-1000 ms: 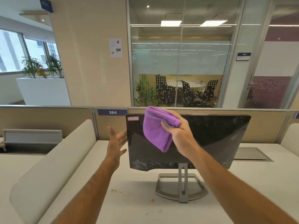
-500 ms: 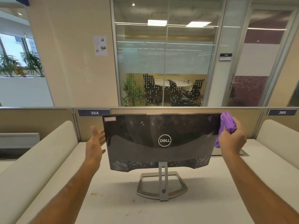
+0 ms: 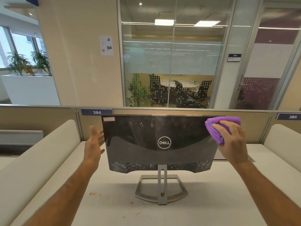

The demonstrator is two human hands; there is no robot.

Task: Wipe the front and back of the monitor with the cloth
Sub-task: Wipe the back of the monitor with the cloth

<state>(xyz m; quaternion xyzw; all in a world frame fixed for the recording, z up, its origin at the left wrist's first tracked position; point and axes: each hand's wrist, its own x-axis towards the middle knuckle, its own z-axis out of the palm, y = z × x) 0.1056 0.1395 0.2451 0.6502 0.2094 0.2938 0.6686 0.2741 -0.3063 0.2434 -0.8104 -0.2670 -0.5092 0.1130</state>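
Observation:
A black monitor (image 3: 146, 141) stands on a silver stand (image 3: 161, 188) with its dusty back, marked by a round logo, turned toward me. My right hand (image 3: 232, 142) presses a folded purple cloth (image 3: 218, 128) against the back's upper right corner. My left hand (image 3: 94, 145) is spread open beside the monitor's left edge, fingers reaching behind that edge; contact is hard to judge. The screen side is hidden from me.
The monitor sits on a white desk (image 3: 114, 206) with a few brown crumbs. Cream padded dividers (image 3: 40, 160) flank the desk on both sides. A low beige partition (image 3: 179, 111) runs close behind the monitor, with glass office walls beyond.
My right hand carried the cloth from the back's upper middle to the right edge, then flattened it onto the upper right corner. My left hand stayed by the left edge.

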